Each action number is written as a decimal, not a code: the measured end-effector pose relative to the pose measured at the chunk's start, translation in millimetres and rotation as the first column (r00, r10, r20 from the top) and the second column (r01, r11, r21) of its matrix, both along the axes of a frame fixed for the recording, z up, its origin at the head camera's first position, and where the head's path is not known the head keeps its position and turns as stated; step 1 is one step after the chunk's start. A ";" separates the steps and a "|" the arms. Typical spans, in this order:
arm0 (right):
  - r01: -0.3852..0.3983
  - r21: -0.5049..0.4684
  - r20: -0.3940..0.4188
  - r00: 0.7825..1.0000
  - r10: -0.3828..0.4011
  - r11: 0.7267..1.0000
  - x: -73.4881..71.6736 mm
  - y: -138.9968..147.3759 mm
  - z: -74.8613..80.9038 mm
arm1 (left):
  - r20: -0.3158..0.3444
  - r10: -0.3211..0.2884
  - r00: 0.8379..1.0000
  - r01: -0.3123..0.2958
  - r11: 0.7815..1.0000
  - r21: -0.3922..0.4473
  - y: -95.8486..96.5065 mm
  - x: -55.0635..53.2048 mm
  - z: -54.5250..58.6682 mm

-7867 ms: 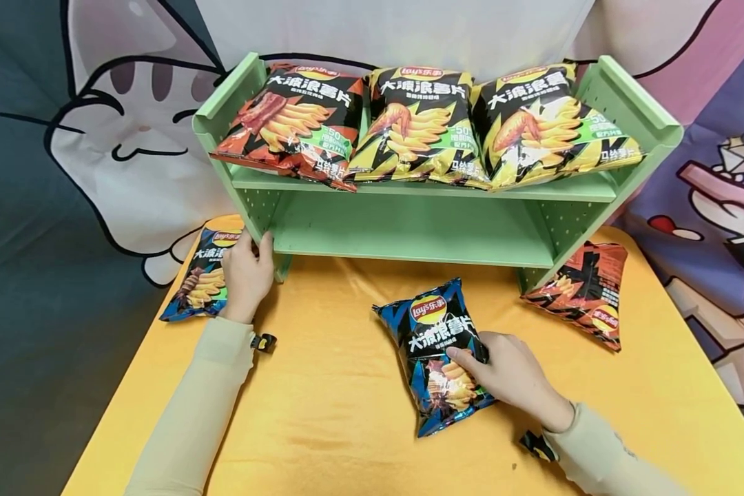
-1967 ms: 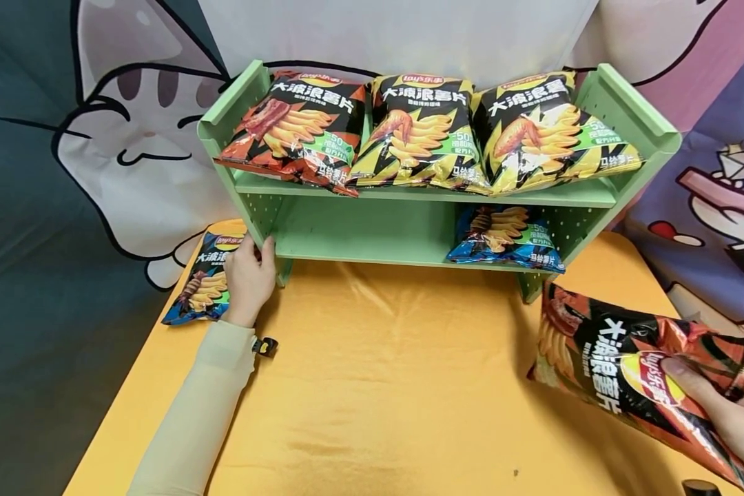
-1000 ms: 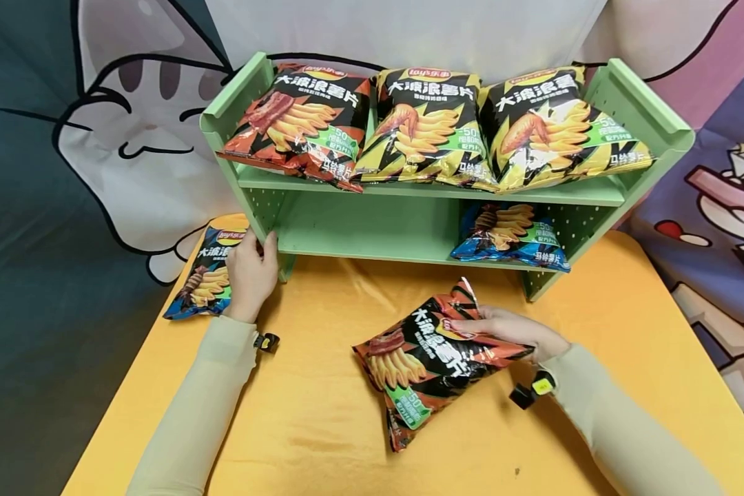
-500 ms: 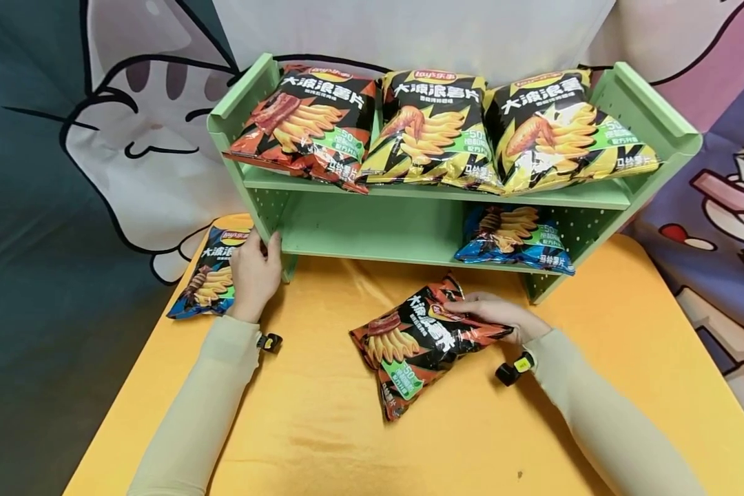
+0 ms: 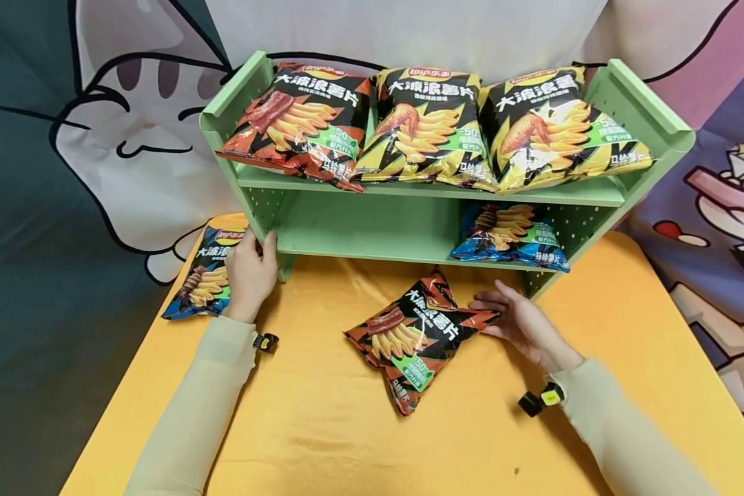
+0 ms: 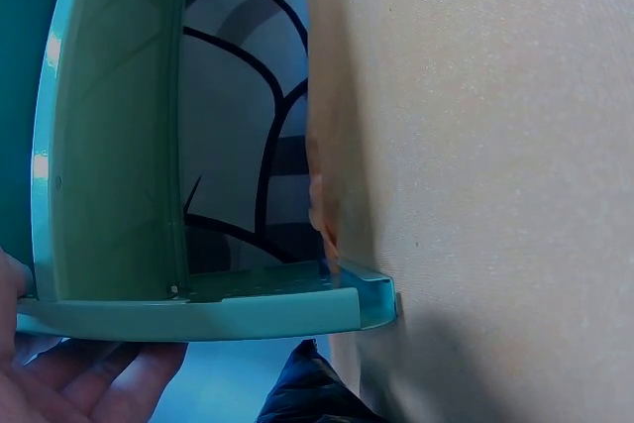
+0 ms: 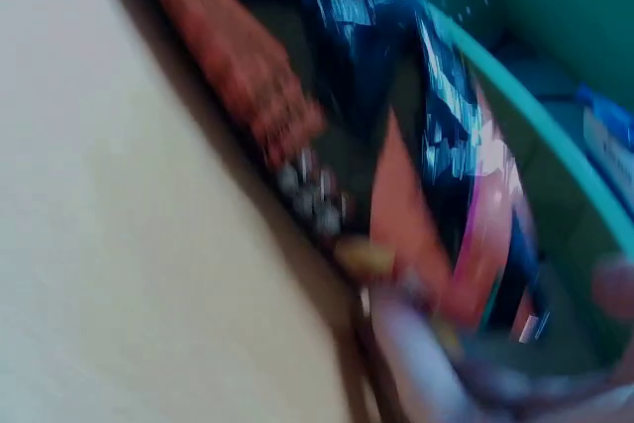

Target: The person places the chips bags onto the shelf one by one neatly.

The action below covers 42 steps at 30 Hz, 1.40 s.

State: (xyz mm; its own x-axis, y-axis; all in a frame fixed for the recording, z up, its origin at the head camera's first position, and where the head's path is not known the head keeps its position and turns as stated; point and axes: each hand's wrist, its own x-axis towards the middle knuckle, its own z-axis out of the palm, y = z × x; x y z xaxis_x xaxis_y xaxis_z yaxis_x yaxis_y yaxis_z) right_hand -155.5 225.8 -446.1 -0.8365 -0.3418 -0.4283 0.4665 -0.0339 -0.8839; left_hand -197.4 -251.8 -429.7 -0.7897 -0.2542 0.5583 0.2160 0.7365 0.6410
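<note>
In the head view, my left hand [image 5: 251,277] grips the left side panel of the green two-tier shelf [image 5: 372,224]; the left wrist view shows its fingers [image 6: 139,378] around the panel's edge. A red-and-black bag of potato chips [image 5: 418,337] lies tilted on the yellow cloth before the shelf. At its upper right corner is my right hand [image 5: 523,327], fingers spread and loose, touching or very near the bag. The right wrist view is blurred, with the red bag [image 7: 406,195] close to the fingers. A blue chip bag [image 5: 511,235] sits on the lower tier's right end.
Along the upper tier stand a red chip bag [image 5: 304,124] and two yellow ones, the middle bag [image 5: 424,131] and the right bag [image 5: 552,131]. Another blue chip bag [image 5: 204,275] lies on the yellow-covered table [image 5: 322,427], left of the shelf, partly behind my left hand.
A blue bag went from my right hand onto the lower tier. My right hand then brought the red bag from the right to the front middle and has loosened its hold. The left hand stayed put.
</note>
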 end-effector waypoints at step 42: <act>0.125 0.903 -0.314 0.844 0.435 0.410 31.8 -129.4 7.2 | -0.016 -0.006 1.000 0.006 1.000 -0.003 -0.7 -1.6 -3.9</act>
